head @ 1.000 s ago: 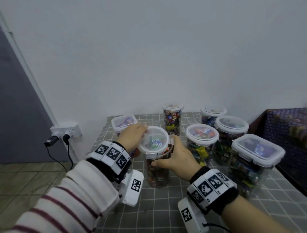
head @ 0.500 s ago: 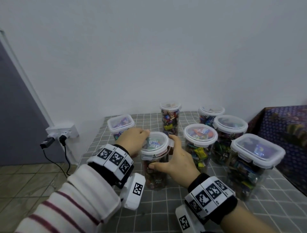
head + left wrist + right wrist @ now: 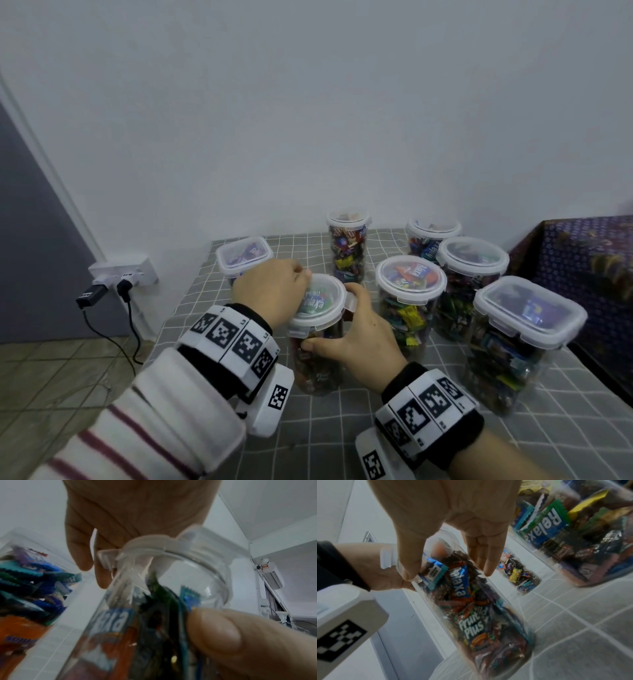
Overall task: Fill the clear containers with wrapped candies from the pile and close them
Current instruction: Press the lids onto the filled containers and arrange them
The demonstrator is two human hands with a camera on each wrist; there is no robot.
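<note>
Head: round container point(image 3: 317, 346), full of wrapped candies, stands on the checked cloth point(image 3: 513, 428) among six lidded containers. Left hand point(image 3: 270, 298) sits on its lid point(image 3: 320, 303), fingers curled over the far rim. Right hand point(image 3: 356, 339) wraps the body, thumb across the front. Step looks like latching the lid; next probably pressing the remaining flaps down while the body is braced.

Left wrist: only here, a lid flap point(image 3: 106, 558) sticks out unlatched under the fingers point(image 3: 101, 574), which press together.

Right wrist: shows right fingers point(image 3: 484, 559) together and straight down the wall, thumb opposite, base on the cloth. No loose pile visible anywhere.
</note>
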